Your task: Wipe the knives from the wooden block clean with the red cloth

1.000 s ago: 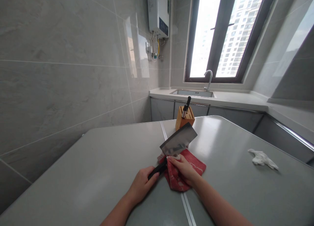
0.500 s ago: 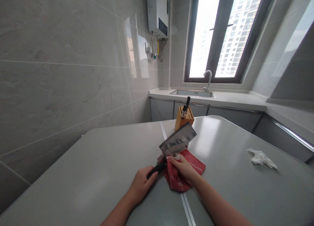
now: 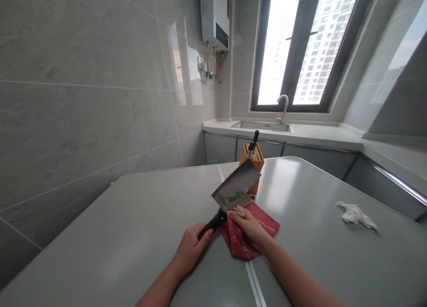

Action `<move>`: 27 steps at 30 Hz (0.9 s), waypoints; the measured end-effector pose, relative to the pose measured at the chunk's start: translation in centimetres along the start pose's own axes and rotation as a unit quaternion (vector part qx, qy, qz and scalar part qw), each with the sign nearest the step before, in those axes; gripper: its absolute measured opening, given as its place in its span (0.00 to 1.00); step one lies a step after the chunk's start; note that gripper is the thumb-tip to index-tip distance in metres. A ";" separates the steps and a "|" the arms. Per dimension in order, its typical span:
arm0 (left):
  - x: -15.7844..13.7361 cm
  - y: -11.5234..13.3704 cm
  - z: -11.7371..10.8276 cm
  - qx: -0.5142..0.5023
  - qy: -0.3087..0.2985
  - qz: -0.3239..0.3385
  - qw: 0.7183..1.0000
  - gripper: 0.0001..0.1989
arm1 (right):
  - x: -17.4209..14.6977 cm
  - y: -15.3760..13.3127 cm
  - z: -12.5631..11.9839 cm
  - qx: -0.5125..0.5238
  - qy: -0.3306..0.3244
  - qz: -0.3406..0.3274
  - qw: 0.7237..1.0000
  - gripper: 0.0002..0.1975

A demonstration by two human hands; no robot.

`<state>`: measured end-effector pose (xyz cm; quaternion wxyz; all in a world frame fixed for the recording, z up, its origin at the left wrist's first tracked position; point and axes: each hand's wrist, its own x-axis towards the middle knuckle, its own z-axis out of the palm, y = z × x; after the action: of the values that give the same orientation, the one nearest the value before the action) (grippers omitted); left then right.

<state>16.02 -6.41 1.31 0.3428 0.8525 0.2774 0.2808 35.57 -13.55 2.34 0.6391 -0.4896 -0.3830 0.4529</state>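
My left hand is closed around the black handle of a cleaver. The broad blade is raised and tilted, pointing away and to the right. My right hand grips a red cloth with a pale edge, bunched at the lower part of the blade close to the handle. The rest of the cloth spreads over the table. Behind the blade stands a wooden knife block, partly hidden by it, with a black-handled tool sticking up from a slot.
A crumpled white cloth or tissue lies on the right of the grey table. Beyond the table are a counter with a sink and a faucet. A tiled wall runs along the left.
The cleaver has shifted slightly left, and its blade points up a little more steeply. My left hand has moved slightly left with the handle. My right hand and the cloth have barely moved.
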 end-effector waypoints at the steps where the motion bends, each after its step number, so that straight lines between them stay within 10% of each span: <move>1: 0.0 0.0 0.0 0.000 0.002 -0.002 1.000 0.17 | 0.0 0.0 0.0 0.005 0.001 -0.001 1.000 0.19; 22: 0.0 0.2 -0.1 0.026 -0.055 0.026 0.998 0.17 | -0.1 0.8 0.2 0.202 0.008 0.080 0.976 0.17; 27: -0.1 0.2 -0.1 0.024 -0.063 0.035 0.997 0.17 | -0.4 1.0 0.0 0.172 -0.086 0.068 0.979 0.22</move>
<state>15.96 -6.60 1.51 0.3293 0.8856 0.2318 0.2313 35.27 -13.86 1.34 0.6461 -0.3562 -0.3184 0.5952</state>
